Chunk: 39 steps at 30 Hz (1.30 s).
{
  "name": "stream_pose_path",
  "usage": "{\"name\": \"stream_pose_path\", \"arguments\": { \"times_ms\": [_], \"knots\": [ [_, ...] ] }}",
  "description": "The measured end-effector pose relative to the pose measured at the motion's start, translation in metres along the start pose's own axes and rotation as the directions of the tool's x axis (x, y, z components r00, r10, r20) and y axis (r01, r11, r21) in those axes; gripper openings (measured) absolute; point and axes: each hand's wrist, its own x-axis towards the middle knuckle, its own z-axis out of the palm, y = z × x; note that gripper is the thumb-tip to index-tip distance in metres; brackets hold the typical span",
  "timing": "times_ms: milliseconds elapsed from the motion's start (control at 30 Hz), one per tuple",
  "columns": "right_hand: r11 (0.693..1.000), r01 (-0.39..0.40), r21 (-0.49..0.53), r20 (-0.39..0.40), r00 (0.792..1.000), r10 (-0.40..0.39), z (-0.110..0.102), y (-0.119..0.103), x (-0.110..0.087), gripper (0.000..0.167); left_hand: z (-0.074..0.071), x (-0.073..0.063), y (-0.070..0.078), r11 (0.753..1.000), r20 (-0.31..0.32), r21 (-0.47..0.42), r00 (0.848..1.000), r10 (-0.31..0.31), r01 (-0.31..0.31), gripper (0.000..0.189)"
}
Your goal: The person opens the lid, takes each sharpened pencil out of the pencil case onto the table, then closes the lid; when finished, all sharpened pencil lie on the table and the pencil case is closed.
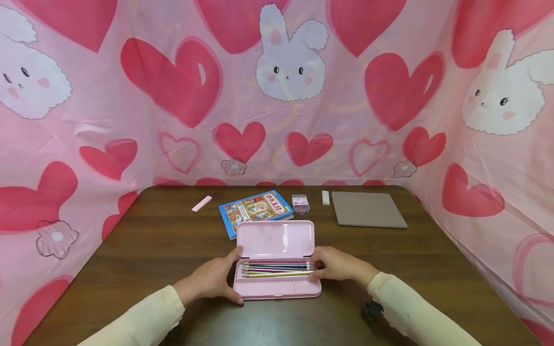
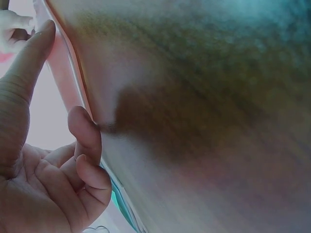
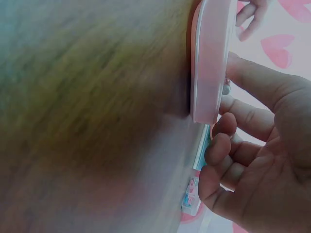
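An open pink pencil case (image 1: 268,287) stands on the table, its lid (image 1: 264,239) tilted up at the back. Several pencils (image 1: 277,270) lie side by side in its rear compartment, points to the left. My left hand (image 1: 212,278) grips the case's left end, thumb at the front corner and fingers toward the hinge; the left wrist view shows fingertips at the case's side. At the other end, my right hand (image 1: 339,265) has thumb and forefinger around the pencils' right ends. In the right wrist view a pencil end (image 3: 227,87) shows between them, above the case wall (image 3: 211,63).
Behind the lid lies a blue-edged picture book (image 1: 255,209). A small clear box (image 1: 300,203), a white block (image 1: 325,197) and a flat grey-brown board (image 1: 368,210) stand to its right, a pink strip (image 1: 201,203) to its left. Heart-printed cloth surrounds the brown table (image 1: 164,250).
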Motion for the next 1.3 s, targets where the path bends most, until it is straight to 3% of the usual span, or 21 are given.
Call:
{"name": "stream_pose_path", "arguments": {
  "times_ms": [233, 467, 667, 900, 1033, 1233, 1300],
  "knots": [
    [0.998, -0.009, 0.069, 0.009, 1.000, 0.008, -0.001, 0.002, 0.000, 0.013, 0.000, 0.000, 0.001, 1.000, 0.003, 0.000, 1.000, 0.001, -0.001, 0.121],
    [0.999, 0.007, 0.043, -0.114, 0.994, -0.002, -0.003, 0.004, -0.002, 0.005, -0.002, -0.001, 0.002, 1.000, 0.007, -0.006, 1.000, -0.016, 0.016, 0.120],
    [0.999, 0.016, 0.043, -0.285, 0.958, -0.003, -0.010, 0.013, -0.009, 0.006, -0.002, -0.001, 0.001, 1.000, -0.005, 0.009, 1.000, -0.004, 0.004, 0.120],
    [0.993, 0.068, 0.095, -0.414, 0.910, -0.023, -0.015, 0.037, -0.022, 0.009, -0.001, -0.001, 0.000, 1.000, -0.022, 0.019, 1.000, 0.008, -0.007, 0.120],
    [0.991, 0.072, 0.113, -0.454, 0.891, -0.014, -0.018, 0.051, -0.032, 0.009, -0.001, -0.001, 0.000, 1.000, -0.017, 0.018, 1.000, 0.010, -0.009, 0.120],
    [0.992, 0.011, 0.128, -0.462, 0.886, 0.050, -0.028, 0.057, -0.048, 0.009, 0.000, -0.001, -0.001, 1.000, -0.016, 0.021, 1.000, 0.010, -0.009, 0.122],
    [0.992, 0.027, 0.126, -0.466, 0.884, 0.035, -0.033, 0.058, -0.054, 0.009, 0.000, -0.001, -0.001, 1.000, -0.017, 0.023, 1.000, 0.012, -0.011, 0.123]
  ]
}}
